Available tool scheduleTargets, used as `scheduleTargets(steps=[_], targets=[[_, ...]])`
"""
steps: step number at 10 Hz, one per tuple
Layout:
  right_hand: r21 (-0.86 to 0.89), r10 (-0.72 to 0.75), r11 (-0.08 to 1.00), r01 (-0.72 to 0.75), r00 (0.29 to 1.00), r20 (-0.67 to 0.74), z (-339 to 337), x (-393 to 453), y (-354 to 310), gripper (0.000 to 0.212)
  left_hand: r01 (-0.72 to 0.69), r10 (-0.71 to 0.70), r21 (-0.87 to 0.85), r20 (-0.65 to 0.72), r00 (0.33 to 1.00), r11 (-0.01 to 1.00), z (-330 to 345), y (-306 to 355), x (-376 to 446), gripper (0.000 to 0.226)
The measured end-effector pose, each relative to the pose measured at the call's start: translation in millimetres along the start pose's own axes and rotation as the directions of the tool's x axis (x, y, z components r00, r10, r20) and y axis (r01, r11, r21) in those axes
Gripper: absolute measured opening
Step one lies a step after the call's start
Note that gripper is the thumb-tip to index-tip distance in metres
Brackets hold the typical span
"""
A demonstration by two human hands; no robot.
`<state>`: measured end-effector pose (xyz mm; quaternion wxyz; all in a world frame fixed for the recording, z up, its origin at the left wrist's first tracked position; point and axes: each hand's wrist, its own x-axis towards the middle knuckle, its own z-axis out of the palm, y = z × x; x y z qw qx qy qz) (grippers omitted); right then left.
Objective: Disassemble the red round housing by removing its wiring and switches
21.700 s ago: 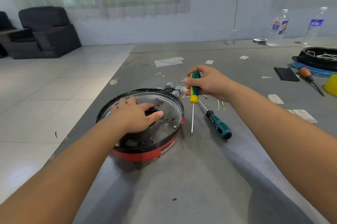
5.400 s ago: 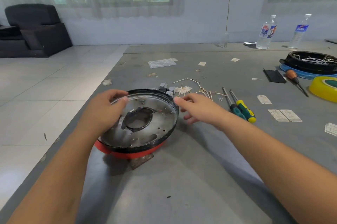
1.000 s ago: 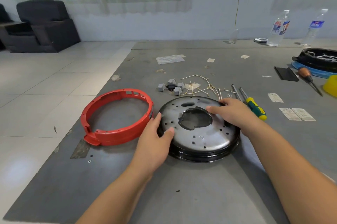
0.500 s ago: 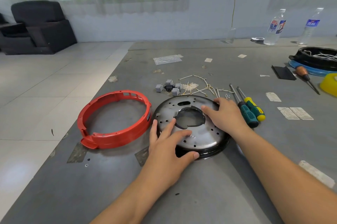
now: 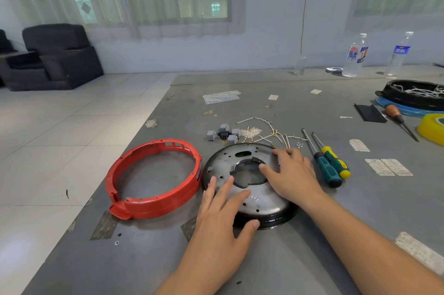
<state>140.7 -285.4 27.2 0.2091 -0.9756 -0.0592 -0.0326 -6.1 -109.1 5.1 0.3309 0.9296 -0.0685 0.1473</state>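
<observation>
Hands, left (image 5: 222,213) and right (image 5: 289,174), are pressing spread-fingered grips on the metal plate (image 5: 262,201), red housing ring (image 5: 153,179) lying at nine o'clock.

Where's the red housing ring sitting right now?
In the head view, the red housing ring lies flat on the table, left of the metal plate, near the table's left edge.

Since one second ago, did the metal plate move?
Yes. The metal plate slid left toward the red ring; the gap has nearly closed.
</observation>
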Motion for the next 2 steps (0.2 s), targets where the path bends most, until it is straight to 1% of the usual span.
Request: scheduleTargets(steps=[1,2], targets=[[-0.024,0.004,1.000,-0.004,1.000,-0.015,-1.7,2.4,-2.1,0.070,-0.135,0.128,-0.077,-0.080,0.988,0.988,-4.9,7.2,-22.3,0.047],[-0.058,-0.012,0.998,0.011,1.000,-0.023,1.1,-0.5,-1.6,0.072,-0.091,0.050,-0.309,-0.136,0.989,0.947,-13.0,10.9,-34.4,0.031]])
